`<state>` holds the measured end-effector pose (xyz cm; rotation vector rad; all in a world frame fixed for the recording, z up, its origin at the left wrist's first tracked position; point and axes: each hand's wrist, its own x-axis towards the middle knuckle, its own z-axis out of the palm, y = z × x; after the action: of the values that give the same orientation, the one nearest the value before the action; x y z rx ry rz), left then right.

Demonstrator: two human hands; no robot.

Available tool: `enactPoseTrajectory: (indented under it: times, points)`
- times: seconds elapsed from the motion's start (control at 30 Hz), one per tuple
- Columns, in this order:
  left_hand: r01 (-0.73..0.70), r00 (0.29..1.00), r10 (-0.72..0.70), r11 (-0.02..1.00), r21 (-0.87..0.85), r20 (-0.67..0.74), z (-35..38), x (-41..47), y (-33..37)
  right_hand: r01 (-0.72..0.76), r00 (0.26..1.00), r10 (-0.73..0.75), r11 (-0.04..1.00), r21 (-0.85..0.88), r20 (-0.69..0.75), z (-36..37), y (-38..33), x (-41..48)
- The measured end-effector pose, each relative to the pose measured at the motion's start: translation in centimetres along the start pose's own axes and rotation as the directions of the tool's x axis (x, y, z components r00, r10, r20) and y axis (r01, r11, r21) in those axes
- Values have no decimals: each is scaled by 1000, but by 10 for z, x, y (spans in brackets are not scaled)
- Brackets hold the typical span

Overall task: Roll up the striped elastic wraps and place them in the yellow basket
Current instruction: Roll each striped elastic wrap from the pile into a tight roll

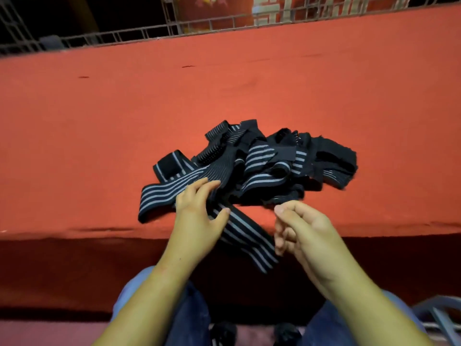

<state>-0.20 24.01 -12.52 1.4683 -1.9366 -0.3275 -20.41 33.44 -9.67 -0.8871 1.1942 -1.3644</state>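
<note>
Striped elastic wraps (252, 168) lie in a loose, unrolled heap on the red-covered table (99, 146), close to its near edge.

From where I stand, the person's left hand (199, 221) rests on the long strap (162, 193) at the heap's left side, fingers nearly straight and spread, thumb out against the loose end (247, 238) that trails over the table edge toward the lap. The right hand (304, 228) hovers just beside the heap's near side, its fingers (282, 242) curled inward under the thumb, with nothing visible between them.
</note>
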Motion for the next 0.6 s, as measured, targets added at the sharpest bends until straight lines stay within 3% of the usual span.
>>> enactPoseTrajectory:
  times: [0.3, 0.47, 0.6]
  points:
    - [139, 984, -154, 979, -152, -94, 12, 20, -23, -47, 985, 13, 979, 199, 170, 38, 38, 54]
    - [57, 990, -73, 990, -132, -121, 23, 16, -30, -135, 961, 55, 949, 286, 273, 29, 61, 60]
    - [45, 982, -78, 981, -189, -170, 22, 14, -30, -130, 929, 30, 960, 249, 370, 20, 69, 59]
